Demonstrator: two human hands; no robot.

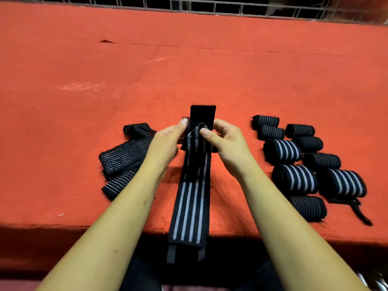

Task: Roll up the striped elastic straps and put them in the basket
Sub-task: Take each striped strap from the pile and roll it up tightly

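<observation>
Left: loose pile of unrolled straps [123,160] on the red cloth [189,70], partly under the left forearm. Centre: left hand [165,141] and right hand [224,141] both pinch the striped strap [193,190], fingers curled round a small fold. Its black end points far and its striped length hangs over the near table edge. Right: rolled straps [294,179] in a cluster, apart from the hands. Wire grid [210,7] along the far edge.

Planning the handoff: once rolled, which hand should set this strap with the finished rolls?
Right hand, probably: both pinch the striped strap, but the rolled straps lie on its side, loose straps by the left hand.
</observation>
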